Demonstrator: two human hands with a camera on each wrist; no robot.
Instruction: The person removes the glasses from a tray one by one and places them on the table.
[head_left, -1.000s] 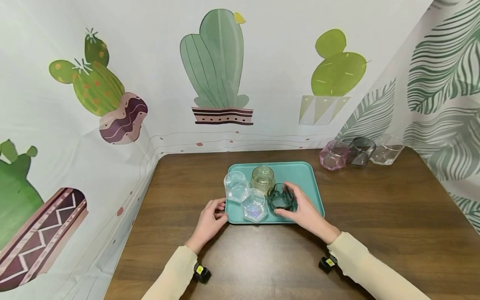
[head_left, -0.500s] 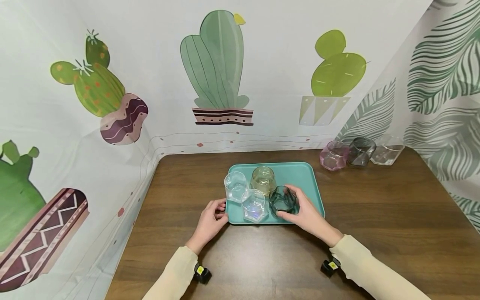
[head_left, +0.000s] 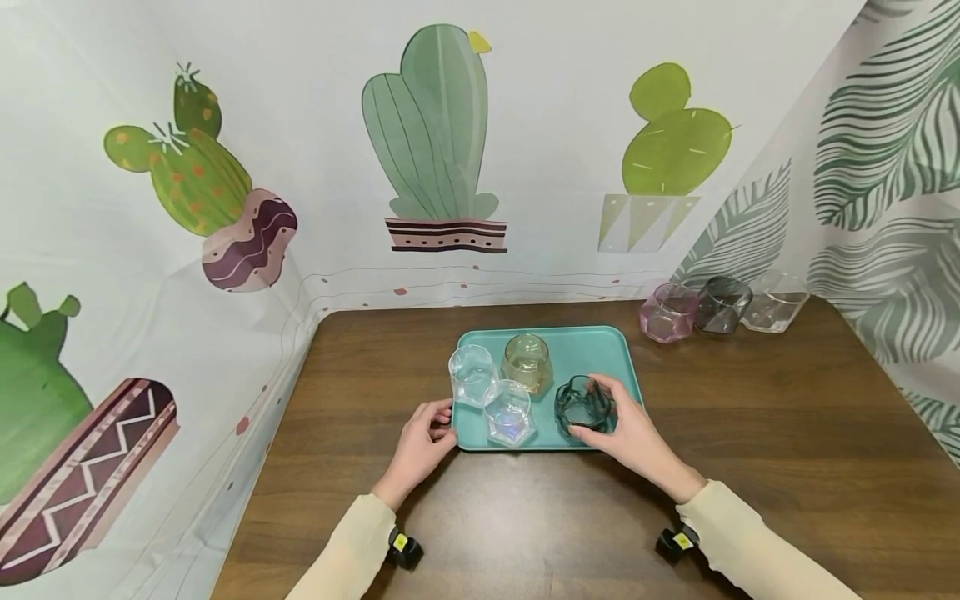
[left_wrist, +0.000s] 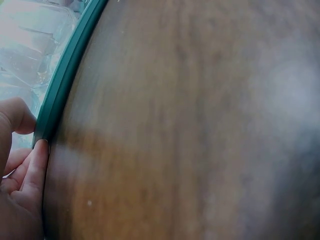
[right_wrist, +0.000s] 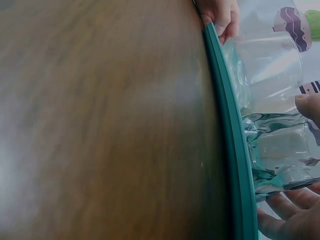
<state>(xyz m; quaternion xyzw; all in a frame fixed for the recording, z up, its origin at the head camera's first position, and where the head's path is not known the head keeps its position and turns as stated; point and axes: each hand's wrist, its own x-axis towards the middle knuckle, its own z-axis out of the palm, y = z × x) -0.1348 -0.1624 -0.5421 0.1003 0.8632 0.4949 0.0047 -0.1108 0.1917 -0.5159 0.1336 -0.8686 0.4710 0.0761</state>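
Note:
The right hand (head_left: 632,429) grips a dark green glass (head_left: 582,408) over the right part of a teal tray (head_left: 600,342), thumb at its near side and fingers round the far right. In the right wrist view the same glass (right_wrist: 282,150) is upright; whether it touches the tray is unclear. At the tray's left edge, the left hand (head_left: 420,442) pinches the rim; the left wrist view has its thumb and a finger against the rim (left_wrist: 62,82). On the tray stand two clear glasses (head_left: 471,375) (head_left: 508,414) and an amber glass (head_left: 527,364).
At the table's back right stand a pink glass (head_left: 669,313), a dark grey glass (head_left: 723,306) and a clear glass (head_left: 776,302) in a row. A cloth with printed cacti hangs behind the wooden table (head_left: 487,533).
The dark green glass has moved right with the right hand, away from the clear and amber glasses, and slightly nearer the front. The left hand has kept its place on the rim.

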